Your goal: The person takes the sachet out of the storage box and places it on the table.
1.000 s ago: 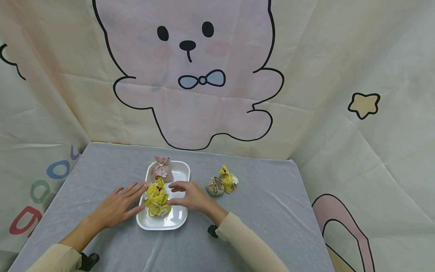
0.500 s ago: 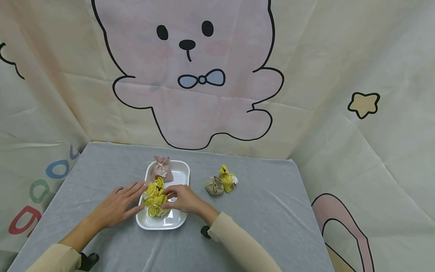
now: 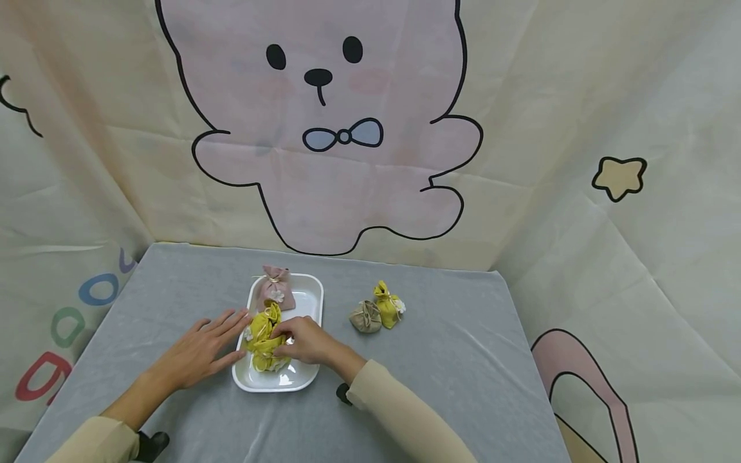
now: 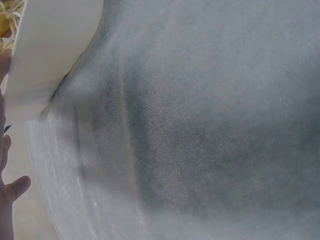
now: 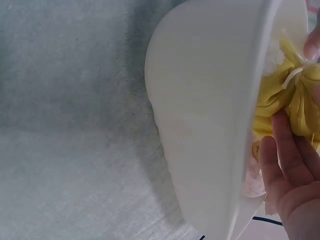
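A white tray (image 3: 301,384) on the table holds a pink drawstring pouch (image 3: 276,289) at its far end and yellow drawstring pouches (image 3: 263,325) bunched nearer me. My right hand (image 3: 309,341) reaches over the tray's right side and grips a yellow pouch (image 5: 300,95) between thumb and fingers, close to its white tie. The left hand (image 3: 202,347) rests against the tray's left rim with fingers stretched out and spread. Only a little of that hand shows in the left wrist view, beside the tray wall (image 4: 55,45).
To the right of the tray, a beige pouch (image 3: 366,317) and another yellow pouch (image 3: 388,305) sit side by side on the grey tablecloth (image 3: 463,360). A printed cloth backdrop (image 3: 521,128) rises behind the table's far edge.
My right hand has moved left, from the tray's right side onto the yellow pouch, and its fingers have closed there. The left hand and the tray have stayed in place.
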Tool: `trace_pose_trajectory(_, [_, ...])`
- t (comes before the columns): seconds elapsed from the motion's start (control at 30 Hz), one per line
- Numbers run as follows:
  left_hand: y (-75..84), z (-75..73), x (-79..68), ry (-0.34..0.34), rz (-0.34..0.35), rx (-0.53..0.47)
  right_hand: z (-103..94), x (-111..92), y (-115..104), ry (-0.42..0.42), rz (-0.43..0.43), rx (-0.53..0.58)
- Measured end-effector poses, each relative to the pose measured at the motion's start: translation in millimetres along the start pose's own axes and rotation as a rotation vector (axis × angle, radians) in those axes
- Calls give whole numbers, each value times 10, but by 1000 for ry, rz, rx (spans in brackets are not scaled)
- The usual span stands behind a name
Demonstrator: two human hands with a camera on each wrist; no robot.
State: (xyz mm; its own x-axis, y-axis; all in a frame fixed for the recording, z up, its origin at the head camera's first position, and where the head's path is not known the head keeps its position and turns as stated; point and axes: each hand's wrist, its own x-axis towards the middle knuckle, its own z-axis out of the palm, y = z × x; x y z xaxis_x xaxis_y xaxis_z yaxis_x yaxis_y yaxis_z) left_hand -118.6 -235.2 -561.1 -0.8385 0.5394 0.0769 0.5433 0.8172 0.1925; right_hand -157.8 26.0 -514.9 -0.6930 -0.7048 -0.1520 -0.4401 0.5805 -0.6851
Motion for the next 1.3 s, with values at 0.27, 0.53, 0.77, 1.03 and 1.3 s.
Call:
trace_pose_trajectory(0.27, [4,-8,-7,20,12,-1,18,-46,-18,68,-70,-39])
trace_pose_trajectory(0.53, [-1,9,-13,47,24,-7,-3,-115,19,165,-160,-19])
trace_pose_trajectory(0.77, [-3,18,-21,72,36,-4,-129,-271,23,249,-147,65])
trace_pose_trajectory(1.03, [-10,31,-15,19,7,1,-334,-494,30,435,-219,112])
trace_pose_trajectory(1.3, [-10,35,-5,-16,-10,1,-523,-651,150,596,-275,179])
